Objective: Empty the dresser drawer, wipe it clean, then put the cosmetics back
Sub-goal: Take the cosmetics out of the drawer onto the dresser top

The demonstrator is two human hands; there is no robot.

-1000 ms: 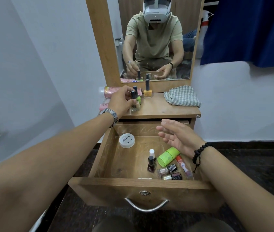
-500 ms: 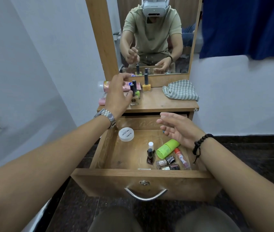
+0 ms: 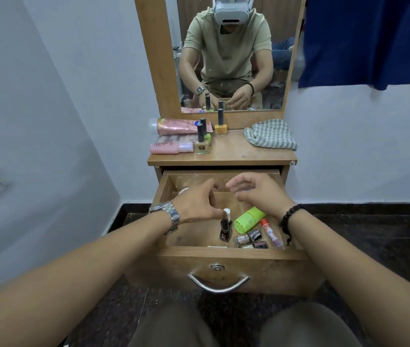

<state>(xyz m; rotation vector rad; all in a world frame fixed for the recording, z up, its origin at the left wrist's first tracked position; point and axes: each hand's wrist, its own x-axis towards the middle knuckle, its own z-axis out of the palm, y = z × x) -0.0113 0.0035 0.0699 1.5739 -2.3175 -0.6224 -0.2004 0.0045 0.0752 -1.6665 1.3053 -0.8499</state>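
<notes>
Two hands hovered over the open drawer (image 3: 226, 254). Left hand (image 3: 196, 204), fingers loosely curled, empty, just above a white-capped bottle (image 3: 226, 213) and dark nail polish (image 3: 224, 229). Right hand (image 3: 259, 194), relaxed, empty. Green container (image 3: 246, 219) and small bottles (image 3: 251, 237) lay in the drawer's right front; remaining cosmetics (image 3: 199, 136) stood on the dresser top (image 3: 236, 152).
</notes>
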